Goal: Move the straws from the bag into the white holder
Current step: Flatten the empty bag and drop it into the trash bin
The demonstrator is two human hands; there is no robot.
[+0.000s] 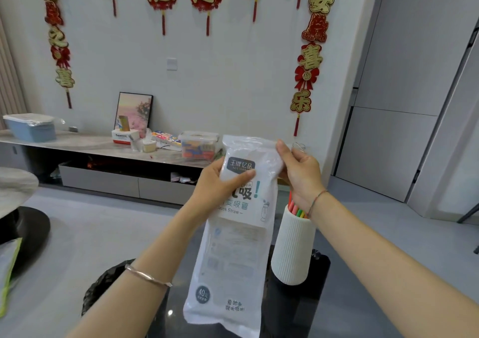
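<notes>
Bag [233, 247] held upright, left hand [220, 182] gripping its upper part from 9 o'clock, right hand [300, 171] pinching its top at 2 o'clock, seemingly checking it is empty; straws [296, 209] stand in the white holder [293, 249] at 4 o'clock.

Bag [233, 247] hanging upright at centre, left hand [220, 182] gripping its upper left, right hand [300, 174] pinching its top right corner. Holder [293, 247] standing on table [293, 306], just right of bag and partly behind it. Straws [296, 209] sitting in holder, behind right wrist. Sideboard [77, 143] running along wall far behind.
</notes>
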